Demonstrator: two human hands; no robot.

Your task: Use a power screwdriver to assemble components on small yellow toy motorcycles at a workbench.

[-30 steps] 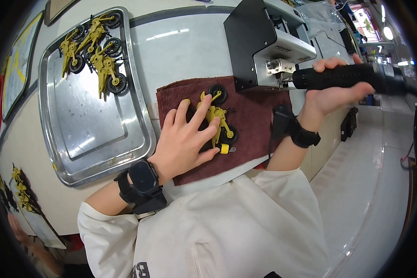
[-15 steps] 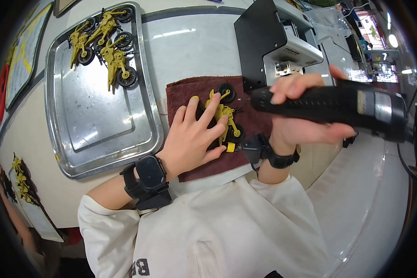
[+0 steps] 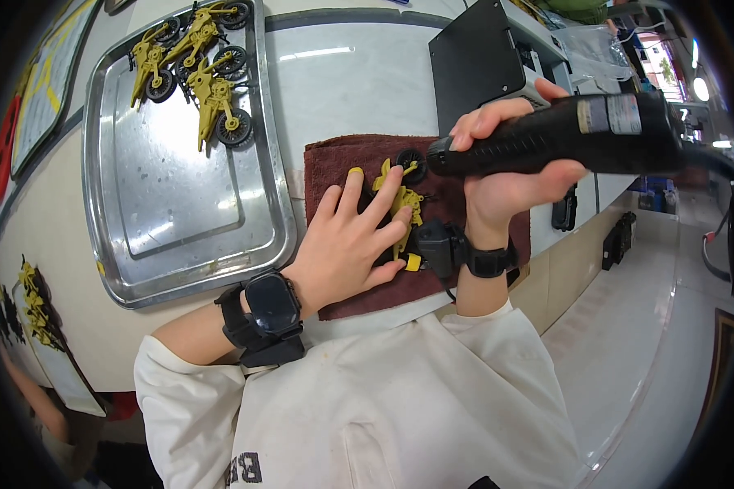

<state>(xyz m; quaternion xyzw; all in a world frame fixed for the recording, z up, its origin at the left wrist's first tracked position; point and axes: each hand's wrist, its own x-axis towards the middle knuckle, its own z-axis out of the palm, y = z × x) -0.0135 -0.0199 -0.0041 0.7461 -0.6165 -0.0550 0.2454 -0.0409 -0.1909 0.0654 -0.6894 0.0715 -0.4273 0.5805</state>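
Observation:
A yellow toy motorcycle [image 3: 405, 204] with black wheels lies on its side on a dark red cloth [image 3: 322, 153]. My left hand [image 3: 342, 240] rests over it with the fingers spread, some of them touching its yellow body and partly covering it. Beside the left thumb tip is a small yellow piece [image 3: 413, 262]. My right hand [image 3: 497, 196] is wrapped round a black electric screwdriver [image 3: 538, 143], held nearly level above the cloth. The tool's front end points left, close to the motorcycle's upper wheel; its bit cannot be made out.
A metal tray [image 3: 171, 187] at the left carries several yellow toy motorcycles [image 3: 212, 102]. Behind the screwdriver stands a machine with a black panel [image 3: 477, 69]. At far left, another person's arm [image 3: 37, 399] is near a white tray [image 3: 73, 391] with more motorcycles.
My right hand has swung the screwdriver leftward and slightly up, its front end now nearer the motorcycle's upper wheel. The left hand stays on the motorcycle; the whole view has shifted slightly.

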